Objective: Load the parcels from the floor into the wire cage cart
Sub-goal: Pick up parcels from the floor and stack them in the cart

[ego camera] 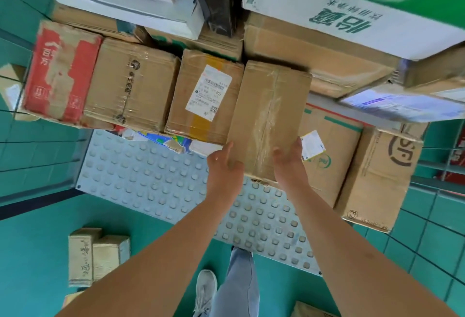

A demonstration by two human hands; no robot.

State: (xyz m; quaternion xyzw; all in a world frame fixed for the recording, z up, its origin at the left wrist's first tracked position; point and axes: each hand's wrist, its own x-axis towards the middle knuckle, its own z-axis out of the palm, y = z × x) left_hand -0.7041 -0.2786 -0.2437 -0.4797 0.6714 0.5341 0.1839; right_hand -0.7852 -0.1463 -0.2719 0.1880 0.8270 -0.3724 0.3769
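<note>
At centre frame, my left hand (224, 163) and right hand (289, 159) clasp the near end of a taped cardboard parcel (269, 118), fingers curled around its sides, sliding it into the row on the cart's studded deck (141, 178). Next I judge: push flush, let go. Two small parcels (97, 256) wait on the green floor (30, 253), lower left.
</note>
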